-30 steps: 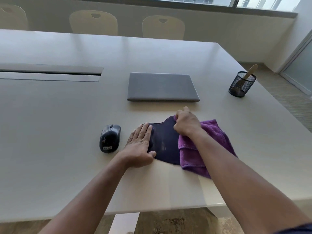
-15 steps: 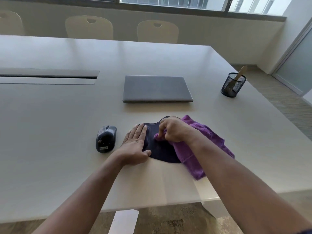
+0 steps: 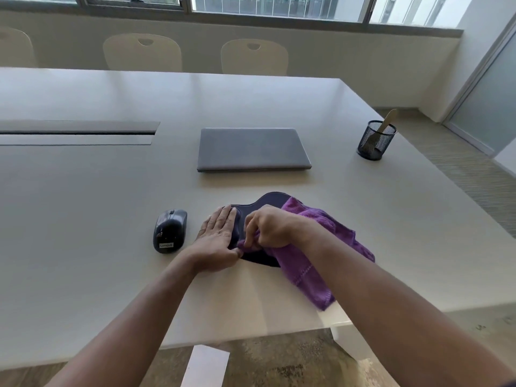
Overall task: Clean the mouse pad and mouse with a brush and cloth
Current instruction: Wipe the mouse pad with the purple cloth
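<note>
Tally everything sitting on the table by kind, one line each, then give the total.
Dark wireless mouse: 1
Dark navy mouse pad: 1
Purple terry cloth: 1
Closed grey laptop: 1
Black mesh cup holding a wooden-handled brush: 1 cup, 1 brush
Total: 6

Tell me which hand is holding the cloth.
The right hand grips the purple cloth on the mouse pad; the left hand lies flat, holding nothing.
</note>
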Tool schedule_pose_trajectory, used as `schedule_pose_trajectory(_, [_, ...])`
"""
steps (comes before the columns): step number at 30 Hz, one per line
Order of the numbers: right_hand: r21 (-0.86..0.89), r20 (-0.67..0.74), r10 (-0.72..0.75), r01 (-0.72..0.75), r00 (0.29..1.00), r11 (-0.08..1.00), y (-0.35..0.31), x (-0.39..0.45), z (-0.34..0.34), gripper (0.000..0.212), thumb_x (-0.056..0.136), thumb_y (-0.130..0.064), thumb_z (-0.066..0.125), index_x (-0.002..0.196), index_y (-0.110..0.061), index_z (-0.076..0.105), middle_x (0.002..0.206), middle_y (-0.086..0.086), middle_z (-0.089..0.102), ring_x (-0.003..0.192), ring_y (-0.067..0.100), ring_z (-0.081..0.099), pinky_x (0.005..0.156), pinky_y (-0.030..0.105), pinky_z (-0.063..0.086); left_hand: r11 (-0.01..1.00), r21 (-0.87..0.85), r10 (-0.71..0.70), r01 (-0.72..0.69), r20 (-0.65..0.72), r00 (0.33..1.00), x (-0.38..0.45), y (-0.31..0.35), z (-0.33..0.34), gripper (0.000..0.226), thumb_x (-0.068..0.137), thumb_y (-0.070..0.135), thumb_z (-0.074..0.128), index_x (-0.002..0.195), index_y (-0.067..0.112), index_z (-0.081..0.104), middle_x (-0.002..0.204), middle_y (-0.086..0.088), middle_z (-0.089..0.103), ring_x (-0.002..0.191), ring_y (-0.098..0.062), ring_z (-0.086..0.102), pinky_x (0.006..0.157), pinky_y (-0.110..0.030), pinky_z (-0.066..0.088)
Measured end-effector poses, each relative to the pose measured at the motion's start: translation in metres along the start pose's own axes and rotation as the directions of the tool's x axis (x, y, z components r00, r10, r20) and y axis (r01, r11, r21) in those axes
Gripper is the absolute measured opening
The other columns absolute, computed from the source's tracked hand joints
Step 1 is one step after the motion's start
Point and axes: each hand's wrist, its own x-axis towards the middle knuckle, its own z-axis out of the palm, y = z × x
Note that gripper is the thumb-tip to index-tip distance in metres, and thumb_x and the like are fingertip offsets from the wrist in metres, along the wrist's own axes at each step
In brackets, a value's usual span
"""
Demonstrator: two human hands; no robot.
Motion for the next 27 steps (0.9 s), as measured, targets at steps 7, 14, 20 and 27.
schedule_pose_trajectory(7, [-0.144, 0.175, 0.237, -0.213, 0.956, 0.966, 0.022, -0.014, -0.028, 0.024, 0.07, -0.009, 0.084, 0.063, -0.03, 0.074, 0.092, -0.009, 0.074, 0.088, 0.01, 0.066, 0.085, 0.024, 0.054, 1.0, 0.013, -0.025, 0.025, 0.016, 1.0, 0.002, 0.002, -0.002, 0.094, 0.093, 0.038, 0.051, 0.154, 0.017, -0.017, 0.16, 0.002, -0.027, 0.145, -0.011, -0.027, 0.118, -0.028, -0.015])
schedule_pose_trajectory(14, [-0.091, 0.015, 0.142, -0.14, 0.99, 0.986, 0.026, -0.024, -0.021, 0.01, 0.073, -0.025, 0.086, 0.081, -0.021, 0.08, 0.096, -0.009, 0.07, 0.09, 0.009, 0.065, 0.087, 0.02, 0.051, 1.0, 0.016, -0.025, 0.025, 0.019, 0.999, 0.004, -0.001, 0.001, 0.093, 0.092, 0.037, 0.05, 0.154, 0.02, -0.017, 0.16, 0.003, -0.027, 0.144, -0.009, -0.028, 0.116, -0.027, -0.017])
schedule_pose_trajectory(20, [-0.116, 0.203, 0.08, -0.057, 0.976, 0.992, 0.009, -0.025, -0.011, 0.018, 0.074, -0.01, 0.082, 0.086, -0.023, 0.081, 0.092, -0.018, 0.065, 0.082, 0.0, 0.058, 0.074, 0.011, 0.043, 0.999, 0.024, -0.031, 0.03, 0.024, 0.999, 0.005, -0.001, 0.0, 0.093, 0.093, 0.037, 0.05, 0.154, 0.019, -0.018, 0.159, 0.004, -0.028, 0.144, -0.009, -0.028, 0.118, -0.028, -0.016])
schedule_pose_trajectory(27, [-0.223, 0.136, 0.315, -0.281, 0.939, 0.933, 0.051, -0.036, -0.041, 0.017, 0.072, -0.015, 0.085, 0.069, -0.028, 0.074, 0.093, -0.008, 0.074, 0.085, 0.01, 0.065, 0.079, 0.021, 0.05, 0.999, 0.016, -0.028, 0.028, 0.019, 0.999, 0.004, -0.002, 0.001, 0.093, 0.093, 0.036, 0.051, 0.154, 0.02, -0.017, 0.159, 0.005, -0.027, 0.144, -0.009, -0.028, 0.116, -0.028, -0.016])
